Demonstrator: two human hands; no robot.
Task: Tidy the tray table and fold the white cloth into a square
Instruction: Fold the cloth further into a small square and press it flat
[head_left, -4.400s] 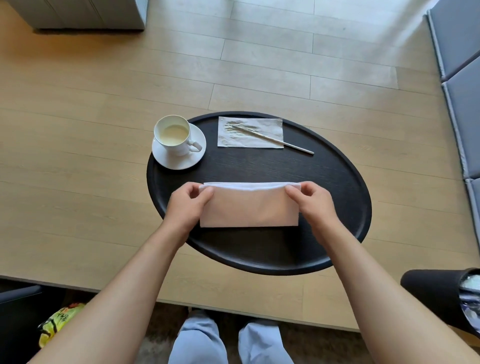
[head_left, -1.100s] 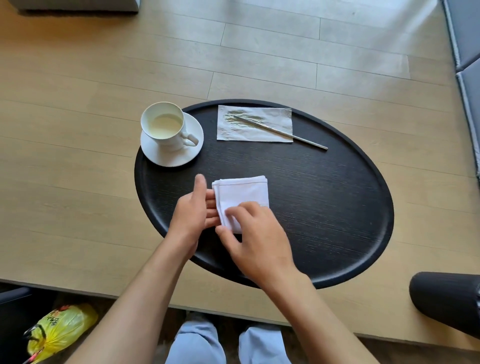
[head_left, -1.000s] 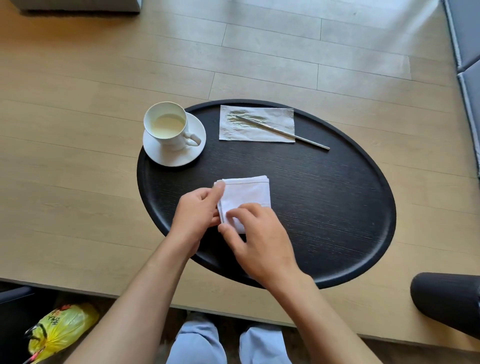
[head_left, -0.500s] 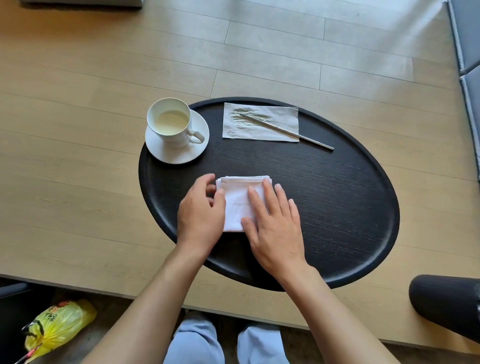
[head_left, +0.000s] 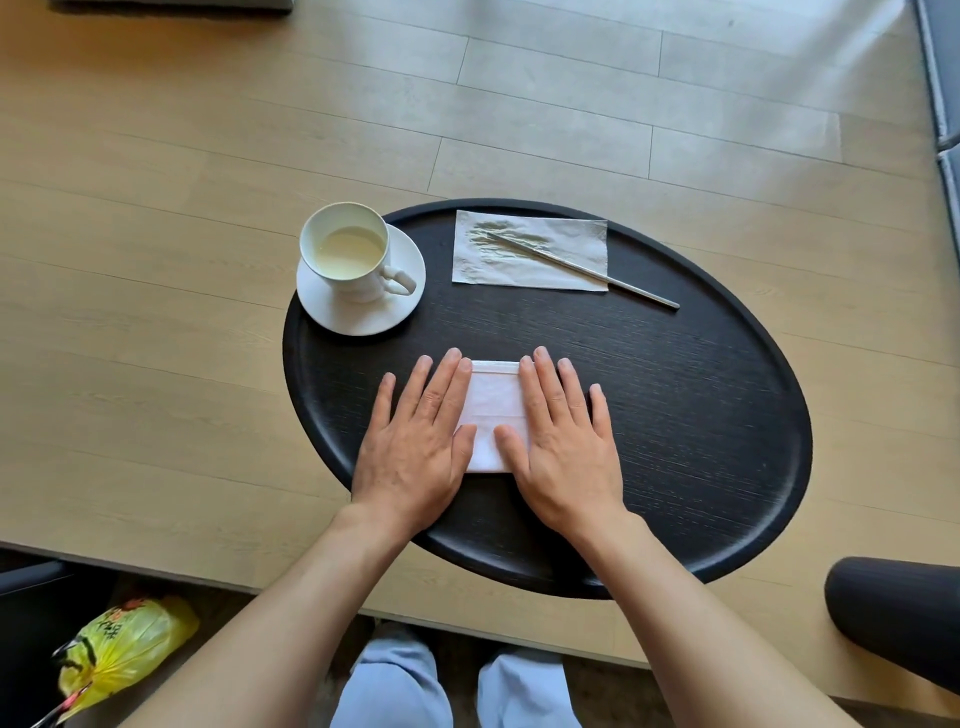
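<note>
White cloth (head_left: 493, 410), folded to a small square-ish packet, lies flat on the near-left part of the black oval tray table (head_left: 675, 415). The left hand (head_left: 415, 441) lies palm-down with fingers spread and extended, covering the cloth's left edge; the right hand (head_left: 563, 441) lies the same way over its right edge. Neither hand grips anything: both are flat and pressing, the thumbs meeting the cloth near its lower middle. Only the central strip of cloth shows between the hands.

At the tray's far-left rim a white saucer (head_left: 358, 306) carries a white cup (head_left: 345, 249) holding pale liquid, its handle turned to the right. At the far edge a stained paper napkin (head_left: 530, 254) lies flat, with a thin metal stick (head_left: 587, 270) laid diagonally across it, its far end off the napkin on the tray surface.

A yellow plastic bag (head_left: 119, 649) sits on the floor at lower left. Light blue trouser knees (head_left: 395, 686) show at the bottom.
</note>
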